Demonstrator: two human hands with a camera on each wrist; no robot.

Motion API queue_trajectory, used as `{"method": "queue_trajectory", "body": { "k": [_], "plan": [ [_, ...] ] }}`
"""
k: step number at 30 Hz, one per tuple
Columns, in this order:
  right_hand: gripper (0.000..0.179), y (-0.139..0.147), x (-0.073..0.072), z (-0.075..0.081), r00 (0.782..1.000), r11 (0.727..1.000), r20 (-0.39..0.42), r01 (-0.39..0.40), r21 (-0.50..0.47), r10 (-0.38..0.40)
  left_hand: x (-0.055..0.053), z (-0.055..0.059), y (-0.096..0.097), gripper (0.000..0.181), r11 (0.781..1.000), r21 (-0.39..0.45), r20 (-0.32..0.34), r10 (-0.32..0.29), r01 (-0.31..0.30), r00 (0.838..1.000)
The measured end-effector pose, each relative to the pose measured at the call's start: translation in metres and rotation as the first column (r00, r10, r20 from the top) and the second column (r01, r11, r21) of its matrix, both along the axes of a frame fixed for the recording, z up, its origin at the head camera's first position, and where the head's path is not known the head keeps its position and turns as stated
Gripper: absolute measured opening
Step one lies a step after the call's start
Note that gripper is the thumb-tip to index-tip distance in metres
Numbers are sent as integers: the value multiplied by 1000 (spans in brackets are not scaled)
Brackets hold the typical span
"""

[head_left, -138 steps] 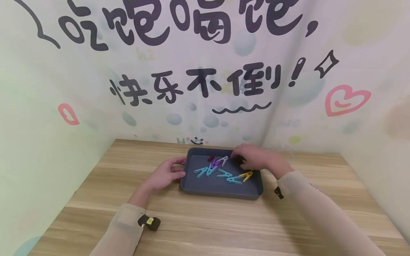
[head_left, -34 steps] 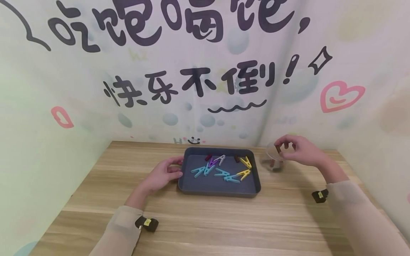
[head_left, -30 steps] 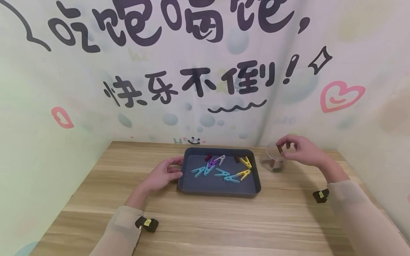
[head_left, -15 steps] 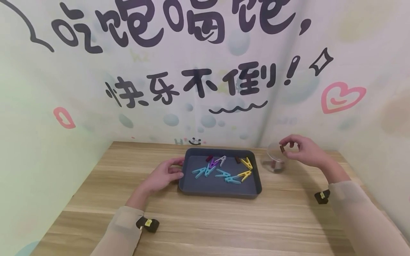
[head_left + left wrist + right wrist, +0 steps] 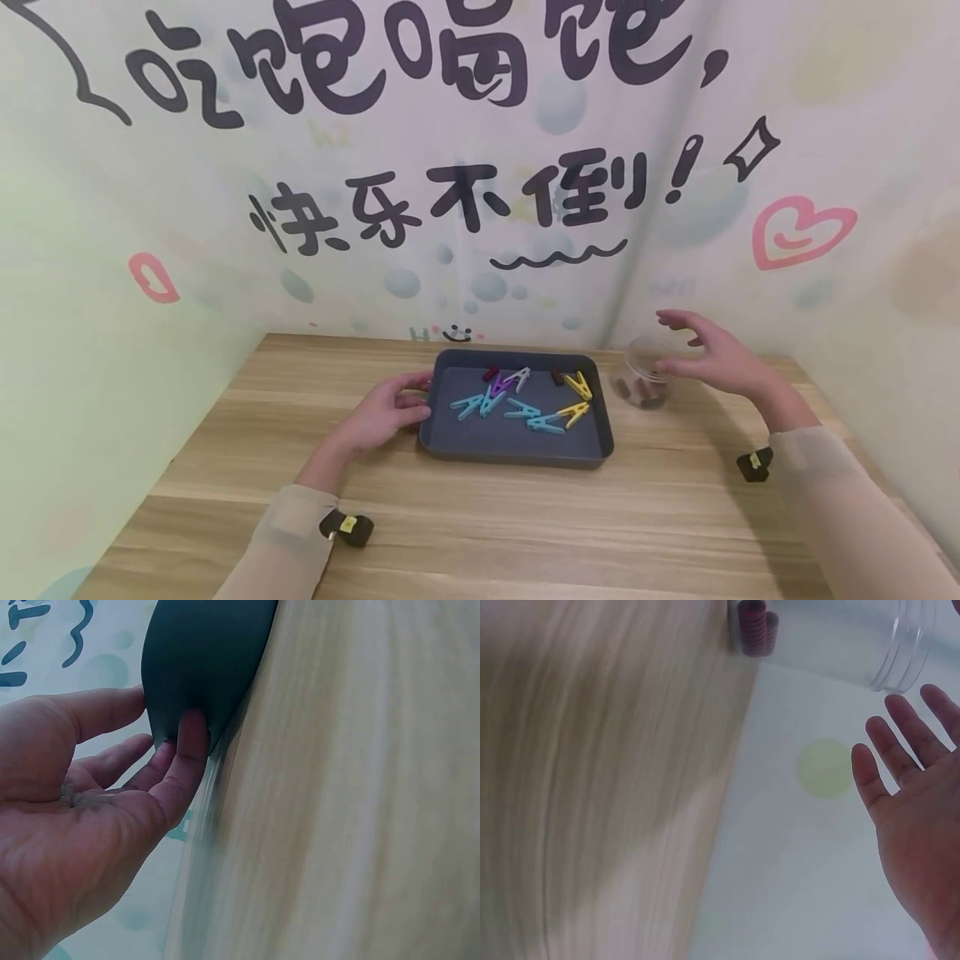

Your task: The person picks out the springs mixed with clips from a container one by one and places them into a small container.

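Observation:
My left hand (image 5: 381, 414) rests its fingertips against the left end of a dark grey tray (image 5: 480, 443); the left wrist view shows the fingers touching the tray's outer wall (image 5: 202, 652). Above the mouth of a clear plastic jar (image 5: 636, 354), my right hand (image 5: 716, 354) is spread and holds nothing. At the jar's bottom lie several small dark reddish-brown pieces (image 5: 649, 398), which look ribbed and cylindrical (image 5: 753, 628) in the right wrist view. Inside the tray are a dark red piece (image 5: 491, 373) and a dark brown piece (image 5: 557, 377), among several clothespins.
The clothespins are light blue (image 5: 469, 406), purple (image 5: 500, 385), white (image 5: 519, 379) and yellow (image 5: 578, 386). Tray and jar stand on a wood-grain table (image 5: 450, 533), near a printed backdrop (image 5: 450, 283) along its far edge. A pale side wall (image 5: 892, 367) rises at the right.
My right hand went from the tray to the jar with a brown piece, then let it go over the jar mouth; its fingers have spread. My left hand has stayed at the tray.

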State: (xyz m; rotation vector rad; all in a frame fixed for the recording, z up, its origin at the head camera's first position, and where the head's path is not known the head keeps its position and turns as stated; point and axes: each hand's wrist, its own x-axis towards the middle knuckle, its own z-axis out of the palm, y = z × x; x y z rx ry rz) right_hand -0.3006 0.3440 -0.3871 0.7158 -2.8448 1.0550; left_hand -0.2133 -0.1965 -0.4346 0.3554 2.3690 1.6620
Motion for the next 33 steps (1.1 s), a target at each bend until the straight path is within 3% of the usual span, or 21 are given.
{"method": "queue_trajectory", "body": {
  "k": [7,16,26,33],
  "plan": [
    [83,-16,2,9,998,1000,-51,-22,15,23,0,1,1,60,1000,-7,12,15,-14,1000],
    [75,-47,1,19,995,995,-51,-78,56,81,2,2,1,60,1000,12,18,10,-11,1000],
    [71,-80,0,18,973,969,-80,-205,136,217,1,1,0,60,1000,14,13,5,-5,1000],
    [67,-103,-2,13,968,956,-49,-236,172,248,1,2,1,60,1000,16,34,15,-16,999]
  ]
}}
